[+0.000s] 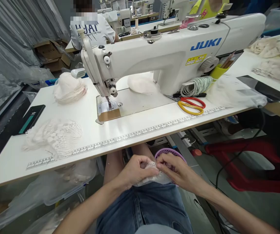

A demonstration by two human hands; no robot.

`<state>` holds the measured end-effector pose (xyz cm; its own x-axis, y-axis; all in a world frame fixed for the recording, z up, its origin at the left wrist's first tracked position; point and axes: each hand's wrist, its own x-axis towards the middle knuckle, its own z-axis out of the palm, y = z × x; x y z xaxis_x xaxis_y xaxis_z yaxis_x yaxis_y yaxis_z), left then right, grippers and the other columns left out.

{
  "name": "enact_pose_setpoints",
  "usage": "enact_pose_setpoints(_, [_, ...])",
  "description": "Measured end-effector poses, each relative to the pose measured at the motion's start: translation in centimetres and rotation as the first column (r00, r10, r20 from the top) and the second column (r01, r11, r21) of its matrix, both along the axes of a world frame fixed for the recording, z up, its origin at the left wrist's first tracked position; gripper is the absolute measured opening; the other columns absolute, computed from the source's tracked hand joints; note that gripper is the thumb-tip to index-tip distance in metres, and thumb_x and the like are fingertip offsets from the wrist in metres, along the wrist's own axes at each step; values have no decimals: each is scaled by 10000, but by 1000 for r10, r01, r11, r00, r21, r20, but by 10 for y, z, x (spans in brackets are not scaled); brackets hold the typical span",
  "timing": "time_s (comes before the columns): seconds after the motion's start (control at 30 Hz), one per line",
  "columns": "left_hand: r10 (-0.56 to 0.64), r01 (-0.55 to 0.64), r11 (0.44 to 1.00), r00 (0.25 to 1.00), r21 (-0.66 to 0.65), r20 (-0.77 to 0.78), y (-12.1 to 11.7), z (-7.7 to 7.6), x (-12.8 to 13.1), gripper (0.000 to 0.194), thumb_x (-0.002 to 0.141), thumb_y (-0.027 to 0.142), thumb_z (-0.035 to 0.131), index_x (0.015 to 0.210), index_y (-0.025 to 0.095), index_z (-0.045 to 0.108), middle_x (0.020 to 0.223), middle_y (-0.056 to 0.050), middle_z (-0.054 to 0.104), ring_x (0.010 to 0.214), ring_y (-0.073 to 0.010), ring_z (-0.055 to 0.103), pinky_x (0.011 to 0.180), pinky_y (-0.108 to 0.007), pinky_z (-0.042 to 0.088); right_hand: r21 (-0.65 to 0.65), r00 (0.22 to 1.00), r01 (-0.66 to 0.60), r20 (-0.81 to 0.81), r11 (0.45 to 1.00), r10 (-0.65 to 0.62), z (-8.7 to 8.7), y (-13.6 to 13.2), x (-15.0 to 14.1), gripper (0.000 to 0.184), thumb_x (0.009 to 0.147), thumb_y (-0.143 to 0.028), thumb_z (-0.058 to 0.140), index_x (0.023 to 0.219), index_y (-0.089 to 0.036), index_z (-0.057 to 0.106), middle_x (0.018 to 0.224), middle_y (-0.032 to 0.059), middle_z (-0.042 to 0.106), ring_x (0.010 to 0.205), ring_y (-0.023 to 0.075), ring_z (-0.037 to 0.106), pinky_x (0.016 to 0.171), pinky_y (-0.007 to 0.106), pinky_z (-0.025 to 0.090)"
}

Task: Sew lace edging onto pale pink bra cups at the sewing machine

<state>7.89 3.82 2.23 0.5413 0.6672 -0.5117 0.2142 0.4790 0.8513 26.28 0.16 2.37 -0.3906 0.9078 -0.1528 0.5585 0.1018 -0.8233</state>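
Note:
Over my lap, a small piece of white lace fabric (152, 177) is held between both hands. My left hand (137, 170) pinches its left side, thumb on top. My right hand (173, 167) grips the right edge with thumb and fingers close together. Part of the fabric hides behind the fingers. In front of my hands, a white sewing machine (135, 55) stands on the table (135, 125). At the left of the table lies a pile of lace pieces (62, 135), with a stack of pale fabric pieces (69, 88) behind it.
Scissors (191, 106) with red and yellow handles lie right of the needle, beside a coil of cord (196, 86). A ruler strip (130, 132) runs along the front edge. A phone (32, 118) rests at far left. A purple basket (170, 151) sits below; a red stool (249, 165) stands right.

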Motion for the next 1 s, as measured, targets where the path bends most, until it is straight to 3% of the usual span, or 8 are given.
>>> enact_pose_setpoints(0.1, [-56,58,995,998,79,-22,1,1,-9,337,588,391,754,675,103,602,532,50,433,508,-60,343,478,-200,237,-30,998,-20,-56,999,18,-7,3,-2,309,937,-429,362,773,-200,489,715,-2,502,650,135,434,554,234,328])
enact_pose_setpoints(0.27, [-162,161,985,987,67,9,6,4,-21,325,683,415,680,715,98,610,580,34,461,535,-69,361,498,-205,259,-94,986,-51,-165,994,35,-5,3,0,301,925,-422,396,737,-193,451,662,-32,419,596,110,375,537,228,296])
enact_pose_setpoints(0.47, [-178,176,981,984,81,23,8,-1,-28,300,665,380,704,683,102,592,574,41,429,543,-68,345,498,-204,251,-245,950,-114,-310,963,34,-3,8,-1,289,912,-439,425,791,-184,485,665,-43,388,560,89,322,505,219,261])
enact_pose_setpoints(0.6, [-152,152,985,988,87,-6,8,-1,-26,260,671,338,692,714,96,609,592,30,459,555,-74,369,509,-206,272,-271,951,-150,-303,951,64,-9,11,-6,285,891,-454,467,893,-176,530,704,-28,441,583,92,359,513,218,271])
enact_pose_setpoints(0.73, [-159,164,979,986,123,-50,8,0,-26,261,664,344,696,718,101,619,594,31,464,560,-75,366,504,-203,264,-269,960,-120,-277,956,42,-13,12,-11,345,877,-482,476,739,-167,503,611,-43,374,544,88,327,485,223,237])
enact_pose_setpoints(1.0, [-343,344,936,939,70,-33,19,-7,-39,314,579,362,763,694,106,624,570,40,444,558,-80,351,500,-213,250,-240,980,-88,-194,967,41,-9,10,-6,363,883,-494,453,709,-176,471,574,-50,357,506,83,313,459,220,215])
